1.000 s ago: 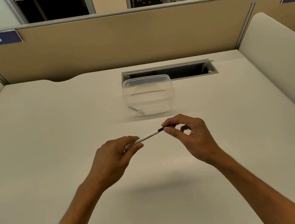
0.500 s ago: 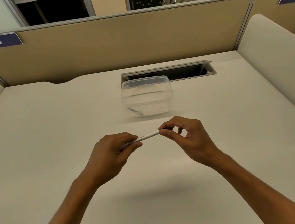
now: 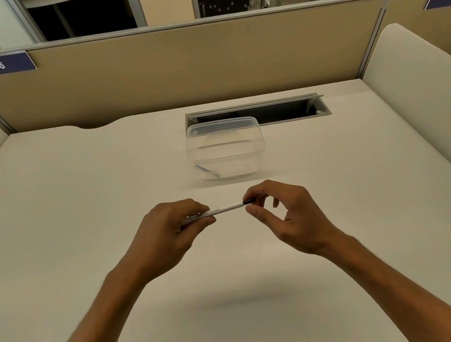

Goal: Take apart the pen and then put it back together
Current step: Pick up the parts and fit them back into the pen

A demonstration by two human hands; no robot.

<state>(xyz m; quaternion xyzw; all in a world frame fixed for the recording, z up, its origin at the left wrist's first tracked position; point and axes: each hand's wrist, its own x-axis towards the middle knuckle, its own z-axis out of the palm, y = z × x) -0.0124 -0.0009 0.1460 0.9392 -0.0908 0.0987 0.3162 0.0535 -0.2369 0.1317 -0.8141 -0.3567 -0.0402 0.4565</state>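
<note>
Holding the pen in the air, in front of the clear box on the table. Left hand gripping the white body. Right hand pinching the dark end. Probably twisting or pulling that end off. Next, needing a steady grip and a straight pull.
</note>
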